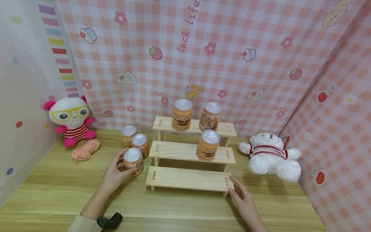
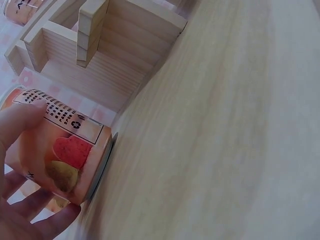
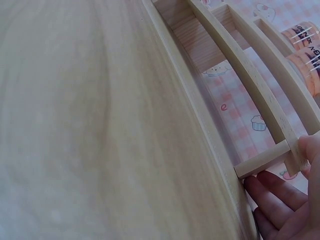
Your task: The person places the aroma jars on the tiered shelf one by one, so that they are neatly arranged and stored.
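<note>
My left hand (image 1: 115, 172) holds a can (image 1: 134, 162) with an orange label and silver lid, thumb on the near side and fingers round the far side. In the left wrist view this can (image 2: 70, 145) shows red and yellow shapes on its label, and its base is at the tabletop. Two similar cans, one behind (image 1: 140, 145) and one farther back (image 1: 127, 133), stand beside it. My right hand (image 1: 243, 199) grips the right end of the lowest step of a three-tier wooden shelf (image 1: 188, 178). Its thumb (image 3: 310, 147) lies on the step's edge, with the fingers beside the leg.
Two cans (image 1: 182, 116) stand on the top step and one can (image 1: 208, 145) on the middle step's right part. A panda plush (image 1: 72, 119) and pink yarn (image 1: 86, 149) lie at left. The white bear plush (image 1: 269, 156) sits right of the shelf, before a checked curtain (image 1: 232, 74).
</note>
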Demonstrator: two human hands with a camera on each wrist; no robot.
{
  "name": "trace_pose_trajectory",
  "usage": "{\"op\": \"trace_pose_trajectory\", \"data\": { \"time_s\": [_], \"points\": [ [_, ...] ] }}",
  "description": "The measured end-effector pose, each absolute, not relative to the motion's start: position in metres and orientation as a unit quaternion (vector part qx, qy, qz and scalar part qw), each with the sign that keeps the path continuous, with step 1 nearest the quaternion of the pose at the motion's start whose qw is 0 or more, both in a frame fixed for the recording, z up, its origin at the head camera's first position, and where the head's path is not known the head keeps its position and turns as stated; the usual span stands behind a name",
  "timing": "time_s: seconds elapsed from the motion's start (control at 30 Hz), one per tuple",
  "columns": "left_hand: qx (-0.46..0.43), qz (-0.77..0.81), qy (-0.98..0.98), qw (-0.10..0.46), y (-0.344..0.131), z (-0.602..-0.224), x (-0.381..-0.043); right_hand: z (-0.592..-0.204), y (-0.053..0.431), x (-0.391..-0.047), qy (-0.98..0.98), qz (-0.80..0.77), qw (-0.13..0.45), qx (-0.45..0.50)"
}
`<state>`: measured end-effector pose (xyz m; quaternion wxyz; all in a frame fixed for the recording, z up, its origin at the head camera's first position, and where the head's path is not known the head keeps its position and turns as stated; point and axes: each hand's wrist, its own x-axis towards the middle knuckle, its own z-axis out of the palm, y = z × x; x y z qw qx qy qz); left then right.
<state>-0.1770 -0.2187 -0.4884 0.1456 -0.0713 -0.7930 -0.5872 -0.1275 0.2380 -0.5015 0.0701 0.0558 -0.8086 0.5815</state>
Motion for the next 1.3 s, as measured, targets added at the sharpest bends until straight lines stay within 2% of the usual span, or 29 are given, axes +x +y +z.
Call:
{"op": "trace_pose_trajectory", "data": {
  "time_s": [0.23,0.63,1.3],
  "points": [
    [-0.05,-0.587,-0.794,0.149,-0.219,-0.486,-0.175,-0.502,0.238,-0.128,-0.808,0.582,0.076,0.061],
    [-0.059,-0.576,-0.791,0.198,-0.221,-0.462,-0.166,-0.502,0.238,-0.128,-0.809,0.58,0.075,0.062],
    [-0.04,-0.573,-0.795,0.196,-0.211,-0.409,-0.149,-0.501,0.239,-0.126,-0.806,0.586,0.066,0.059]
  ]
}}
